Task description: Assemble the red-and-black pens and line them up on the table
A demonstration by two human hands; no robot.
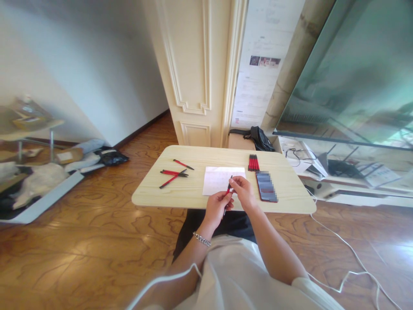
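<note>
Right now, holding a red-and-black pen (228,188) upright at a slant between two bare hands, above the near edge of a pale table (155,194). Pinching the red barrel with the left hand (217,207), thumb and forefinger pressed together on it. Gripping the black upper end with the right hand (244,191) — again in a pinch of thumb and fingertips. Impossible to tell the exact curl of the fingers hidden behind the pen. Wearing a chain bracelet (201,239) on the left wrist. Just beyond the hands, partly covered by them, a white sheet of paper (219,177). Off to the left on the table, a few loose pens (183,164), also red and black — one lying apart, others crossing each other. To the right of the paper, a neat row of pens (254,162), set side by side near the far edge. Closer in, just beside the right hand, a phone (266,186) lying flat with a lit, partly blurred screen.
</note>
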